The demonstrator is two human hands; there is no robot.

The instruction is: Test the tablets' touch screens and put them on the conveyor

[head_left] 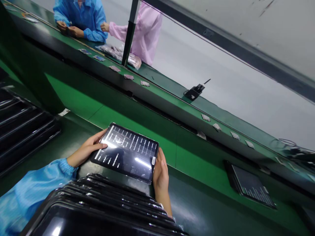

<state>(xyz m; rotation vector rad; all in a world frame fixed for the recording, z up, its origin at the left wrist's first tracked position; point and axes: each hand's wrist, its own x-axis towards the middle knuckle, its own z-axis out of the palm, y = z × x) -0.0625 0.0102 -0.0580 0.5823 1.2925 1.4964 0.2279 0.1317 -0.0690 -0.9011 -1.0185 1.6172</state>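
Observation:
I hold a black tablet [128, 152] with a lit screen of white text lines above the green bench. My left hand [87, 149] grips its left edge, thumb lying on the glass. My right hand [160, 173] clasps its right edge with fingers pressed along the side. A stack of several black tablets or trays [98, 209] lies just below the held tablet, close to me.
Another tablet [251, 185] lies on the bench at the right. Small packets [128, 77] ride the green conveyor [172, 101] behind. Two other people, in a blue coat [83, 19] and a pink coat [147, 32], stand across it. Black racks [22, 127] sit at the left.

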